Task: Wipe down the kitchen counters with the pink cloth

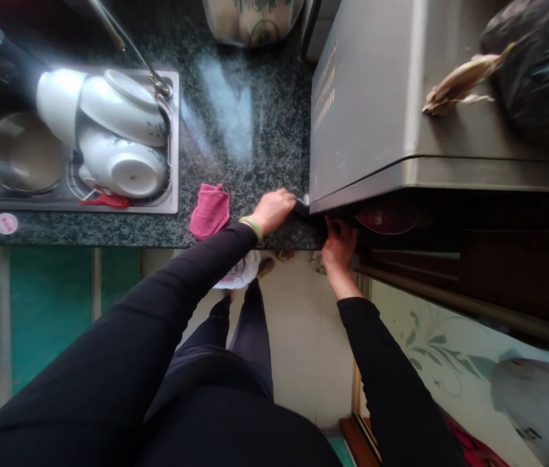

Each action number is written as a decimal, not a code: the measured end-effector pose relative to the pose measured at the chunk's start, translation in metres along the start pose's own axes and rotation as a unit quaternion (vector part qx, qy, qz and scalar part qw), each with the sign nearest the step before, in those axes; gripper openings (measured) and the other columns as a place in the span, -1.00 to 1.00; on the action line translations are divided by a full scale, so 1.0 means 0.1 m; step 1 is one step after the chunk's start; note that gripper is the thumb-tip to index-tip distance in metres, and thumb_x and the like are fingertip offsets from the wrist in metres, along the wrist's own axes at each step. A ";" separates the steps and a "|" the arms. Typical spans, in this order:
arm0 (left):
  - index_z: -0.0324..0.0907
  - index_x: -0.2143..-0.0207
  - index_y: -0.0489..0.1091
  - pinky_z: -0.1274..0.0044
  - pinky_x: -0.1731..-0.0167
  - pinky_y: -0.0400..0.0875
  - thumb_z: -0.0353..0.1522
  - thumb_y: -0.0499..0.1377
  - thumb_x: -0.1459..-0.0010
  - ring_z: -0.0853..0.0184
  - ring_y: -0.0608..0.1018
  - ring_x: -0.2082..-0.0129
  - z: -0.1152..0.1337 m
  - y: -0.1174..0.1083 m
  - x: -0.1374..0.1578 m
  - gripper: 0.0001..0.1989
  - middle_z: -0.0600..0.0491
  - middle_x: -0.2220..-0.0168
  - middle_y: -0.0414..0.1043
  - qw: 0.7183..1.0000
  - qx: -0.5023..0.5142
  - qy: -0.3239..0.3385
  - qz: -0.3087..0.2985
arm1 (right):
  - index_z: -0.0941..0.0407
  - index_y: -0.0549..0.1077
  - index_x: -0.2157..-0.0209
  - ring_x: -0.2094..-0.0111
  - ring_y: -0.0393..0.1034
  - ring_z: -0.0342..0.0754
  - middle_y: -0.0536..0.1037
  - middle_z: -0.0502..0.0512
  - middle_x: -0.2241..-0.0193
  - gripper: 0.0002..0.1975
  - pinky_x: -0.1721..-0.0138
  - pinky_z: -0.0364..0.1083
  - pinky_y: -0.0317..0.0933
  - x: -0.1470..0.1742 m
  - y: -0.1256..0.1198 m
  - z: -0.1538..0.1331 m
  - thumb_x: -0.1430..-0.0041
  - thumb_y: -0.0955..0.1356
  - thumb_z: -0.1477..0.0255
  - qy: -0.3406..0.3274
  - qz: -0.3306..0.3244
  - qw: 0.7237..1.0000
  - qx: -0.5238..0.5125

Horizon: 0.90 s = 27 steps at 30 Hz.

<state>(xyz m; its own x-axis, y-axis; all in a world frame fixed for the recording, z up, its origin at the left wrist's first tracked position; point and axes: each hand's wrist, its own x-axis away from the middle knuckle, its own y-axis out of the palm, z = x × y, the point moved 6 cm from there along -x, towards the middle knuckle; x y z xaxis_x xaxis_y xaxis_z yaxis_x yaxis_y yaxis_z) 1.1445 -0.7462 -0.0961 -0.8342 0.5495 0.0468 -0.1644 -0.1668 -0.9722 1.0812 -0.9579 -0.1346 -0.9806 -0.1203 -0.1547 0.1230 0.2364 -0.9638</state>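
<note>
My left hand [274, 211], with a pale green band at the wrist, reaches over the dark speckled counter [264, 130]. Its fingers are closed beside the front corner of a grey metal appliance [366, 97]; a small shiny bit shows past the fingertips, but what they hold is unclear. Lower and to the right, my right hand [339, 246] is at the counter's front edge, under the appliance's corner. Its fingers are bent in deep shadow, and anything in them cannot be made out. A folded pink cloth [210, 211] lies left of my left hand.
At left, white bowls [123, 139] are stacked in a rack in the steel sink [174, 149], beside a metal pot [24, 152]. A dried husk [463, 81] and a black plastic bag [541, 71] lie on the appliance. A clear container [255, 23] stands behind. Below is a white bag [240, 272].
</note>
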 end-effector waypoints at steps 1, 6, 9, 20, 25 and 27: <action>-0.27 0.06 0.58 0.46 0.10 0.47 -0.49 0.03 -0.40 0.22 0.58 -0.01 0.01 0.00 0.01 -0.70 -0.13 -0.07 0.61 1.000 0.002 0.002 -0.002 | 0.02 0.51 -0.24 -0.01 0.28 0.13 0.50 0.29 -0.02 -0.40 -0.08 0.12 0.21 0.00 0.00 0.00 -0.26 0.19 0.64 -0.002 -0.002 1.000 -0.004; -0.29 0.06 0.58 0.43 0.07 0.49 -0.50 0.04 -0.38 0.20 0.58 -0.02 -0.02 0.02 -0.03 -0.70 -0.16 -0.08 0.59 1.000 0.009 0.006 0.005 | 0.03 0.52 -0.23 -0.03 0.28 0.17 0.49 0.31 -0.03 -0.39 -0.08 0.15 0.23 -0.03 0.05 -0.01 -0.23 0.21 0.65 0.014 0.002 1.000 -0.013; -0.28 0.09 0.59 0.42 0.06 0.49 -0.49 0.04 -0.39 0.18 0.58 -0.03 -0.07 0.04 -0.07 -0.70 -0.17 -0.06 0.60 1.000 0.012 -0.005 0.015 | 0.06 0.50 -0.25 -0.05 0.29 0.17 0.49 0.33 -0.04 -0.40 -0.11 0.16 0.21 -0.06 0.07 -0.02 -0.25 0.20 0.64 0.019 0.011 1.000 -0.013; -0.28 0.06 0.59 0.42 -0.02 0.47 -0.48 0.00 -0.39 0.18 0.57 -0.07 -0.14 0.03 -0.11 -0.65 -0.18 -0.08 0.59 0.999 0.039 -0.007 0.006 | 0.04 0.54 -0.20 -0.01 0.29 0.15 0.51 0.30 -0.01 -0.42 -0.09 0.13 0.22 -0.03 0.07 -0.13 -0.28 0.16 0.61 0.035 0.039 0.998 -0.021; -0.26 0.06 0.58 0.43 -0.05 0.45 -0.50 0.00 -0.38 0.20 0.56 -0.09 -0.16 0.00 -0.13 -0.66 -0.15 -0.11 0.58 0.999 0.041 -0.006 -0.002 | 0.04 0.52 -0.23 -0.01 0.29 0.18 0.50 0.33 0.00 -0.42 -0.08 0.17 0.22 -0.05 0.10 -0.14 -0.28 0.17 0.60 0.055 0.028 0.997 -0.043; -0.29 0.06 0.58 0.40 -0.06 0.44 -0.51 -0.01 -0.38 0.17 0.55 -0.11 -0.18 0.00 -0.16 -0.65 -0.18 -0.10 0.57 0.999 0.047 -0.014 -0.003 | 0.04 0.50 -0.25 -0.03 0.28 0.20 0.48 0.36 -0.02 -0.40 -0.08 0.18 0.21 -0.08 0.11 -0.15 -0.28 0.17 0.61 0.070 0.021 0.996 -0.053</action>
<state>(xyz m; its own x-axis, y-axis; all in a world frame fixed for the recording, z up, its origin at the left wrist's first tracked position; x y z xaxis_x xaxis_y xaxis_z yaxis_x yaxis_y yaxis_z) 1.1673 -0.7399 -0.1008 -0.8467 0.5286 0.0605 -0.2179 -0.2408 -0.9458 1.0882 -0.9400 -0.1413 -0.9876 0.0253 -0.1551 0.1545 0.3395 -0.9279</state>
